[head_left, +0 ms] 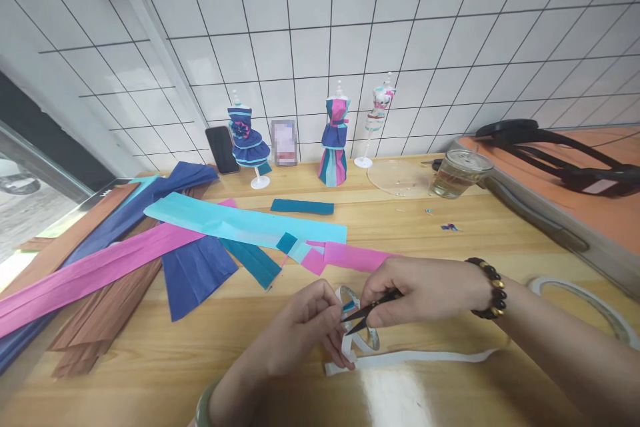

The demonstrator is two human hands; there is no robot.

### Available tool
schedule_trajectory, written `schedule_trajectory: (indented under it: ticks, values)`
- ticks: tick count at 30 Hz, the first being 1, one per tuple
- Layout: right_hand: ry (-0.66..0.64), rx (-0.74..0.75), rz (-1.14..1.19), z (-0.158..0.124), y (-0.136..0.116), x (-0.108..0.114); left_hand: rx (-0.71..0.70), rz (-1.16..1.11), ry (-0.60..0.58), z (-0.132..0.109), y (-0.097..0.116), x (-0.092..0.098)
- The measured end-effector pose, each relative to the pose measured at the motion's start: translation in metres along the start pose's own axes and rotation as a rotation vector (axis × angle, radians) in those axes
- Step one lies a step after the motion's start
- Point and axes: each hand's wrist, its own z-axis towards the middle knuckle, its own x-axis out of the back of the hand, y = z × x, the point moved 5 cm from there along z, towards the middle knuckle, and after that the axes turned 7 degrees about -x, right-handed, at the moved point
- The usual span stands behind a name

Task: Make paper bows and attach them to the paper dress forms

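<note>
My right hand (400, 293) grips small black scissors (367, 313), their blades apart and pointing left at the white tape. My left hand (313, 323) is closed on a roll of white tape (373, 340), pinching its loose end near the blade tips. Whether the blades touch the tape I cannot tell. Below the hands a white strip (425, 357) lies along the wooden table (280, 393). Just beyond them are a pink paper strip (357, 257) and small teal, light blue and pink pieces.
Crepe paper strips (250, 223) cover the left side. Against the tiled wall stand a blue-dressed mini mannequin (249, 140), two others (335, 140), a black phone (222, 150) and a framed card (285, 142). At right are a glass of liquid (457, 177) and a larger tape roll (590, 290).
</note>
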Motion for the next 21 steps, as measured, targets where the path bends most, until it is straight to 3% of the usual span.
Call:
schedule_trajectory:
  ticks: [3,9,16,21]
  values:
    - [-0.004,-0.024,-0.035,-0.002,0.0,0.0,-0.012,-0.004,0.022,0.002,0.001,0.001]
    - [0.105,-0.041,-0.083,-0.012,-0.007,-0.002,-0.031,-0.001,0.081,0.005,0.002,0.008]
    - [0.285,-0.056,-0.111,-0.018,-0.008,-0.024,0.016,-0.07,0.042,0.008,-0.009,0.01]
    - [0.394,-0.122,-0.219,-0.018,-0.003,-0.046,0.025,-0.218,-0.065,0.007,-0.007,0.002]
